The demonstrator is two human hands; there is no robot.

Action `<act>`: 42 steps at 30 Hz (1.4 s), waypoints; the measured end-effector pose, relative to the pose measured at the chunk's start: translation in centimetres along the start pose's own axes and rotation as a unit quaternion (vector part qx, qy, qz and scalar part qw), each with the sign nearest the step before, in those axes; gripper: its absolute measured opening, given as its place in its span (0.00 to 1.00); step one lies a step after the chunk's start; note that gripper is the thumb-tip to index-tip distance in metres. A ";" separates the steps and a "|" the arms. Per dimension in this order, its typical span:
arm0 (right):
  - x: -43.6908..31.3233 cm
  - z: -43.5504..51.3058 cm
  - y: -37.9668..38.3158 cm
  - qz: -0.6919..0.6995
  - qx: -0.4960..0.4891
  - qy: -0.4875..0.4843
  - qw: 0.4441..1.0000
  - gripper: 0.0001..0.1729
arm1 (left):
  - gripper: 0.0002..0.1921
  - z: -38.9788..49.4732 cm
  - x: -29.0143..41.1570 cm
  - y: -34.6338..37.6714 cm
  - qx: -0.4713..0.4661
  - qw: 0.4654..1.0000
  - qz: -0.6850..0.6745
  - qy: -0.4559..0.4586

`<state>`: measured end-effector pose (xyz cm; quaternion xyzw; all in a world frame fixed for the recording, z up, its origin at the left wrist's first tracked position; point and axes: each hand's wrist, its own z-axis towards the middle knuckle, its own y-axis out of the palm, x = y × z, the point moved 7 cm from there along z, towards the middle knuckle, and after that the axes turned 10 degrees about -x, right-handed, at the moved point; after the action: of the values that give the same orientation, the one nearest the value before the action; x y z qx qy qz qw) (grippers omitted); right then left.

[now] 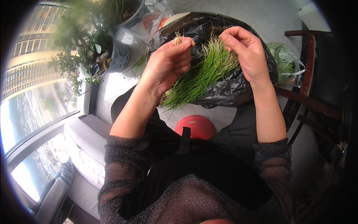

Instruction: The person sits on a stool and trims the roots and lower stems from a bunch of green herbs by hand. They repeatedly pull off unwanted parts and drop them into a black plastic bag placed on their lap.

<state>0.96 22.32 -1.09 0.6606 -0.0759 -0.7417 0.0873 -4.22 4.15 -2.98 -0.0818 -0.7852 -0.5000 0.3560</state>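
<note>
A heap of thin green chive-like stalks (205, 71) with pale roots lies on a black plastic bag (226, 93) in front of me. My left hand (172, 57) is above the left side of the heap, its thumb and forefinger pinched on a small bunch of stalks (178, 39). The pale root ends stick up over the fingers; the rest of the bunch is mostly hidden by the hand. Over the heap's root end is my right hand (246, 49), thumb and forefinger tips together. Whether a fine strand is between those fingertips is too small to tell.
A red rounded object (195, 126) is between my knees. To the right are a clear bag of leafy greens (284, 63) and a dark wooden chair frame (309, 65). Potted plants (119, 54) stand at the left by the window, with a pale cushioned seat (84, 142) below.
</note>
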 end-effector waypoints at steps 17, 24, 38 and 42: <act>-0.5 -0.6 3.7 -0.317 -0.028 -0.011 0.948 0.06 | 0.14 -0.2 0.3 0.9 0.036 0.992 0.103 0.069; -0.8 0.9 1.3 -0.641 0.131 -0.035 0.756 0.14 | 0.13 -0.4 0.9 0.5 0.047 0.991 0.108 0.065; 0.4 1.1 0.2 -0.364 0.052 0.017 0.930 0.05 | 0.15 -0.3 1.7 0.4 0.005 0.979 0.142 0.143; 0.5 0.8 0.3 -0.247 0.038 0.017 0.968 0.04 | 0.15 -0.3 1.5 0.5 0.005 0.988 0.102 0.119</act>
<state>0.10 21.92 -1.46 0.6739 0.0632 -0.7258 -0.1227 -4.94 3.83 -1.59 -0.0994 -0.7278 -0.4631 0.4959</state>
